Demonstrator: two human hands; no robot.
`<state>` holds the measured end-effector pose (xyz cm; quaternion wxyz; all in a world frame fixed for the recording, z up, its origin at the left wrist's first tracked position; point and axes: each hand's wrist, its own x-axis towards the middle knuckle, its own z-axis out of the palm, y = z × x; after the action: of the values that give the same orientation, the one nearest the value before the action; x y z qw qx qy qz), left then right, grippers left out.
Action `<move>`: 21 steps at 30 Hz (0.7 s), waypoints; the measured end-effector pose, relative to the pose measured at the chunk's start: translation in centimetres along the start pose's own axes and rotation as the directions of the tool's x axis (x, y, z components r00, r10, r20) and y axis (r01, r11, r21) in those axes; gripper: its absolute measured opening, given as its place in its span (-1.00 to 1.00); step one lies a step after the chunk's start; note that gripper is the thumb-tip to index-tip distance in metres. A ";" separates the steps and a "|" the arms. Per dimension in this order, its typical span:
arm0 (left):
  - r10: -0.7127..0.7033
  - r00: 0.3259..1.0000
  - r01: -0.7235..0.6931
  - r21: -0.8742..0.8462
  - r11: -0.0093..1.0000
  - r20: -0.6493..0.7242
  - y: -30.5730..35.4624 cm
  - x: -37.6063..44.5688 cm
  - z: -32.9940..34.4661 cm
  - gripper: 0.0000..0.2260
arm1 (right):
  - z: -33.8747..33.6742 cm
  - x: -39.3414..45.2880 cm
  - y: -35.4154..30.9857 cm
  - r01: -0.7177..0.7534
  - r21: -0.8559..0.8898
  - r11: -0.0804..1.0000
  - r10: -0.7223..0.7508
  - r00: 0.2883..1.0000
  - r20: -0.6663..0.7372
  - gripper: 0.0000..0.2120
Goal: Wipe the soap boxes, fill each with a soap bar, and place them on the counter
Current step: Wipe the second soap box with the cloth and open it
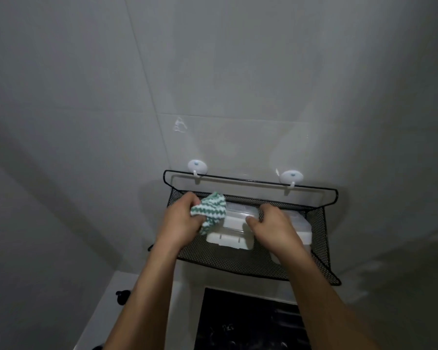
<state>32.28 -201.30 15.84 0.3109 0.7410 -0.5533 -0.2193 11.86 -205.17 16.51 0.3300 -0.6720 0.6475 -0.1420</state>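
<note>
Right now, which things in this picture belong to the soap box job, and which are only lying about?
For the job:
- striped cloth, held in the left hand
- open soap box, held by the right hand
- second soap box, partly hidden behind that hand

Just there:
- mesh basket holding the boxes
- two wall hooks
- dark sink below
</note>
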 end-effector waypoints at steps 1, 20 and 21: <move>-0.027 1.000 0.027 -0.009 1.000 -0.016 -0.2 0.6 0.0 -0.86 | 0.2 0.2 -0.3 -0.024 -0.009 1.000 0.024 1.000 0.013 -0.70; -0.094 0.966 0.191 -0.422 0.886 0.240 -2.1 2.3 2.6 -0.74 | 2.2 1.4 -1.1 -0.070 0.113 0.991 0.089 0.981 -0.171 -0.65; -0.095 0.965 0.196 -0.430 0.882 0.245 -2.2 2.2 2.5 -0.75 | 2.3 1.3 -1.0 -0.066 0.128 0.990 0.089 0.979 -0.185 -0.66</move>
<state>32.77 -203.56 12.53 0.3943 0.6602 -0.4605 -0.4435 14.26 -205.84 15.14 0.3122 -0.6082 0.6921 -0.2315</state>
